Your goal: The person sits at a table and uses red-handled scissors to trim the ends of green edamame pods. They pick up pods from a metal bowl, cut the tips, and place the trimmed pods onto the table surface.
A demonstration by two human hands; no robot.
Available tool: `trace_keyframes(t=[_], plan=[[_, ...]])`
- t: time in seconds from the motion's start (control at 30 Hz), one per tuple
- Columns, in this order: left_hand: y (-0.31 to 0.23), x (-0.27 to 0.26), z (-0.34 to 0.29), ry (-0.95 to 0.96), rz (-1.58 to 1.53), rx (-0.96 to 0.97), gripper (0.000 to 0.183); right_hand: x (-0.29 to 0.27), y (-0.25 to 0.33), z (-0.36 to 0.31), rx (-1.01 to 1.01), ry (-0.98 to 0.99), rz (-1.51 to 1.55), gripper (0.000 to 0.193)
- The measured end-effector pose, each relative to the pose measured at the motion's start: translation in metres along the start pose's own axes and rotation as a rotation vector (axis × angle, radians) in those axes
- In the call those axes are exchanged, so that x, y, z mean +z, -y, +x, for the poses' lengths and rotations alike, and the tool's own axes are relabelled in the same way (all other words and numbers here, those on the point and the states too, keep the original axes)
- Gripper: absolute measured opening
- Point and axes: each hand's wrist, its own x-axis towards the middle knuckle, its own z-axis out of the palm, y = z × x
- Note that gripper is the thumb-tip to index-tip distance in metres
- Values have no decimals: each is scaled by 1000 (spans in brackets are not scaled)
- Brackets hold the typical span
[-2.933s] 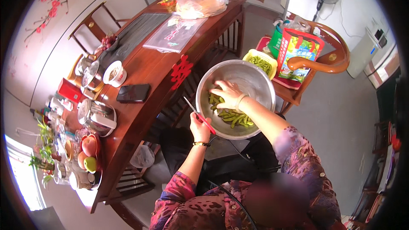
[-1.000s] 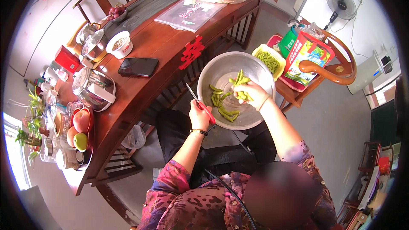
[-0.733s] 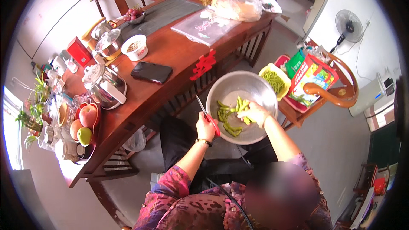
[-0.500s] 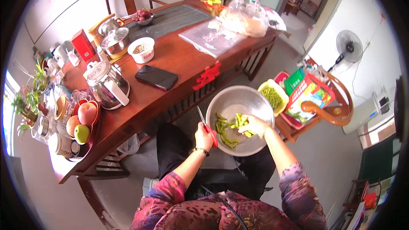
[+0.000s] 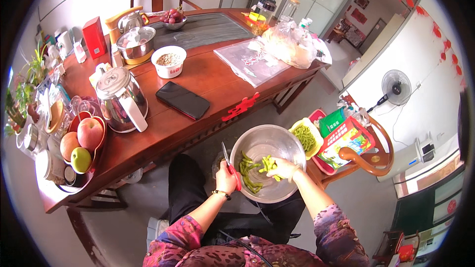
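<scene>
Inside the bowl (image 5: 267,141): pods (image 5: 253,186) loose at left, a bunch (image 5: 268,164) gripped by the right hand (image 5: 285,169); left hand (image 5: 226,180) clasps scissors (image 5: 231,167).
Slack fingers could drop pods; bowl, apparently on the lap (image 5: 286,216), could tip if legs shift. Right hand was spread over the pods in the earliest frame.

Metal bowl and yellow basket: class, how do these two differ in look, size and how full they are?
The metal bowl is silvery, while the yellow basket is pale yellow. The bowl looks clearly wider than the basket. The bowl shows much bare metal around its green pods, whereas pods cover most of the basket's visible inside. Both hold green pods.
</scene>
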Motion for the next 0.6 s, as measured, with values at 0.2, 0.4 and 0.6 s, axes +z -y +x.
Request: trace_keyframes(t=[0.2, 0.4, 0.6], plan=[[23, -2, 5, -37, 4, 11, 31, 15, 1, 4, -58, -12, 200, 34], [25, -4, 8, -56, 19, 30, 34, 17, 0, 11, -83, 25, 106, 42], [23, -5, 9, -29, 23, -23, 36, 5, 16, 16, -195, -65, -33, 47]])
